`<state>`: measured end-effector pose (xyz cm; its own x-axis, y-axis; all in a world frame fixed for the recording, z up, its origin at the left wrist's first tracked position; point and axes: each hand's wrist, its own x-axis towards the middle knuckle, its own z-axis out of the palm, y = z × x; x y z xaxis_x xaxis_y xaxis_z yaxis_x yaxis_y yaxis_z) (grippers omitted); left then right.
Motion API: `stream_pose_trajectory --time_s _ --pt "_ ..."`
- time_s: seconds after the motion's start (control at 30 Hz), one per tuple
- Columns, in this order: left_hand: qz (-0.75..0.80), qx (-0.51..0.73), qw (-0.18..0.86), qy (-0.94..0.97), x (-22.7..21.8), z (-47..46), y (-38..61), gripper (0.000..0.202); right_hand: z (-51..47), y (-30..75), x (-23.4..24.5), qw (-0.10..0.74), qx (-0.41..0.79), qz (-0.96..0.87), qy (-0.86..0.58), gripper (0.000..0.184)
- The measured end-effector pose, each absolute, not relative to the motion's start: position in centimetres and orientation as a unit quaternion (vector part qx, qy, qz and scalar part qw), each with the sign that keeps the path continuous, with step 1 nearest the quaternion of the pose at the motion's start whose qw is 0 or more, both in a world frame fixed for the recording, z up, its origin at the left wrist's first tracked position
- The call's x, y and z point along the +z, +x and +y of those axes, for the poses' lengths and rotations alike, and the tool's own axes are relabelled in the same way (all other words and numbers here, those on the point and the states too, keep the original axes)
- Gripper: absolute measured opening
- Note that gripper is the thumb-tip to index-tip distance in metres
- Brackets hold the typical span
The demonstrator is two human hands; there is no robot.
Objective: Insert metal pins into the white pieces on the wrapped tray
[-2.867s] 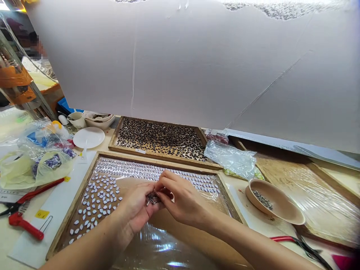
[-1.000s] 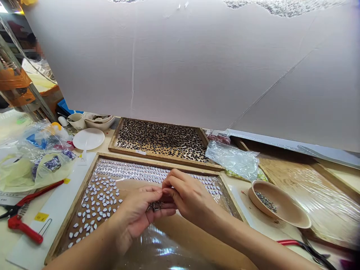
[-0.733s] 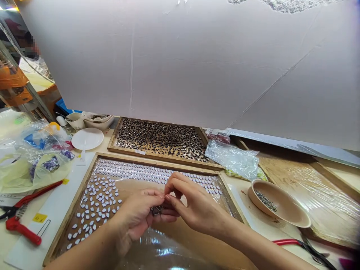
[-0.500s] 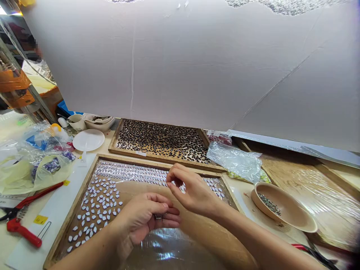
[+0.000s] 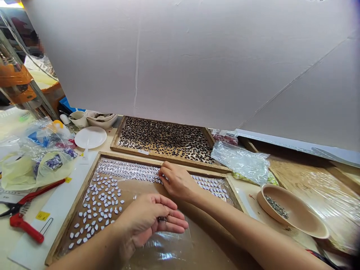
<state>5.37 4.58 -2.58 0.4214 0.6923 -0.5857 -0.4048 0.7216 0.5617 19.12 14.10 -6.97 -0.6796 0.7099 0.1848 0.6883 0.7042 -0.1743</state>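
Note:
My left hand (image 5: 157, 219) is palm up over the wood-framed tray (image 5: 73, 202), fingers stretched and slightly cupped. Small dark metal pieces (image 5: 162, 218) rest on its fingers. My right hand (image 5: 178, 182) reaches to the tray's far part, thumb and fingertips pinched together at the rows of small white pieces (image 5: 128, 170) with dark centres. Whatever is between those fingertips is too small to make out. Loose white leaf-shaped pieces (image 5: 104, 197) are scattered over the tray's left side, on clear film.
Behind stands another framed tray (image 5: 165, 140) covered with small dark pieces. A beige bowl (image 5: 303, 219) with metal bits sits at right, near a plastic bag (image 5: 242, 159). Red-handled pliers (image 5: 26, 227), a white plate (image 5: 90, 137) and bags (image 5: 39, 165) lie left. A white board (image 5: 182, 67) rises behind.
My right hand has moved away from near my left fingers, down and left onto the rows of white pieces. My left hand has opened a little wider. The view has shifted slightly.

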Motion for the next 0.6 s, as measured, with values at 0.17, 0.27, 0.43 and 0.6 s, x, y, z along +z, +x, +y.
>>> stream_pose_trajectory --time_s 0.17,0.27,0.43,0.6 --pt "0.424 0.338 0.823 0.169 -2.58 4.62 5.31 0.007 13.98 19.02 -7.03 0.113 0.034 -0.916 -0.383 0.018" --pt "0.419 0.341 0.825 0.168 -2.63 4.62 5.3 0.006 13.9 19.04 -7.23 0.118 0.027 -0.916 -0.383 0.018" --pt "0.426 0.338 0.823 0.163 -2.53 4.73 5.23 0.007 13.92 18.96 -7.5 0.109 0.002 -0.918 -0.38 0.019" --pt "0.424 0.346 0.823 0.153 -2.37 4.95 5.13 0.01 13.87 18.71 -7.49 0.102 -0.009 -0.922 -0.373 0.016"
